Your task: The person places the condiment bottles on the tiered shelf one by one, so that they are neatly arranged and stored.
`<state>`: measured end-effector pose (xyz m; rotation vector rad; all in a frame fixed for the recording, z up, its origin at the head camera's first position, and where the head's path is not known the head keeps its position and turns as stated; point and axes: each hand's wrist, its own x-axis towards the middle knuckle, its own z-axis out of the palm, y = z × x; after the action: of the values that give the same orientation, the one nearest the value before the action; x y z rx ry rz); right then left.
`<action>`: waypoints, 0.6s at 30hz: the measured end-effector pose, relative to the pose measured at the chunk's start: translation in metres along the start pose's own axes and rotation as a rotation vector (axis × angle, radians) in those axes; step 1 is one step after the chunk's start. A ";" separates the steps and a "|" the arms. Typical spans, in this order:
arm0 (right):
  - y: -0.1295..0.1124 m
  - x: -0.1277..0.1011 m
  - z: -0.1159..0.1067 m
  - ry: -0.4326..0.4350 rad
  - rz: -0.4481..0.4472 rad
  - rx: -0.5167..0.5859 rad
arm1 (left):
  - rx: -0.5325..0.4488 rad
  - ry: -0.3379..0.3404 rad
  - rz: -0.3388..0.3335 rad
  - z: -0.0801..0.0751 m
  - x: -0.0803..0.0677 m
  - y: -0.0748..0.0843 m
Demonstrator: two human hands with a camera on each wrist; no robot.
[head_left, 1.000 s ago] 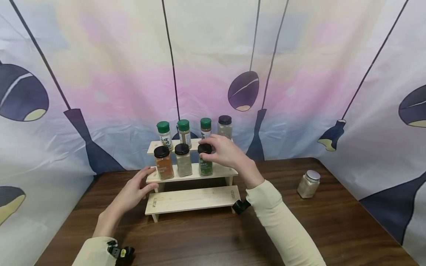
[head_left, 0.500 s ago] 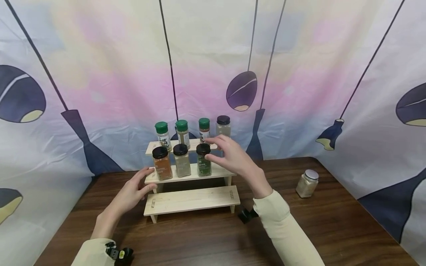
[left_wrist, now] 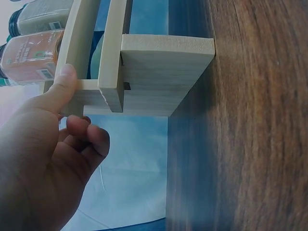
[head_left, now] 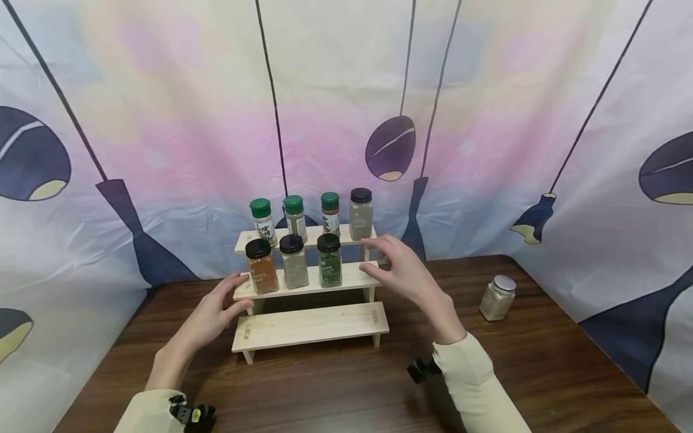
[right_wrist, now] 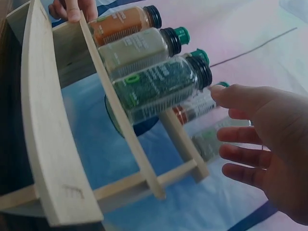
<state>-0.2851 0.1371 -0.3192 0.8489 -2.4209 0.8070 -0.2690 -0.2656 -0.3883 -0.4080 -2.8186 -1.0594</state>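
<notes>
A three-step wooden spice rack (head_left: 311, 326) stands on the table. My left hand (head_left: 208, 316) grips the left end of its middle shelf, thumb on the shelf's edge in the left wrist view. That shelf bears an orange-brown spice jar (head_left: 263, 273), a pale spice jar (head_left: 295, 267) and a spice jar of green flakes (head_left: 329, 264), all black-capped and upright. My right hand (head_left: 408, 273) hovers at the shelf's right end, fingers relaxed and holding nothing. In the right wrist view its thumb is close to the cap of the green-flake jar (right_wrist: 156, 89).
On the top shelf stand three green-capped bottles, one of them a white-labelled bottle (head_left: 264, 225), and a black-capped grey jar (head_left: 361, 218). A silver-lidded jar (head_left: 497, 299) stands apart on the brown table (head_left: 325, 391) at the right. A patterned cloth (head_left: 335, 90) hangs behind.
My right hand has let go of the green-flake jar and drawn back to the right, leaving it on the middle shelf. My left hand keeps its place at the rack.
</notes>
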 end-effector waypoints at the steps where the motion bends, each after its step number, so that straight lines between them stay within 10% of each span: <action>1: 0.002 -0.003 0.000 0.000 0.007 0.002 | 0.011 0.004 0.005 0.000 0.000 0.000; 18: 0.024 -0.026 0.000 0.039 0.065 0.022 | 0.067 0.030 0.035 -0.001 -0.001 -0.001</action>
<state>-0.2827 0.1629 -0.3435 0.7585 -2.4204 0.8675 -0.2681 -0.2671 -0.3887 -0.4293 -2.8008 -0.9537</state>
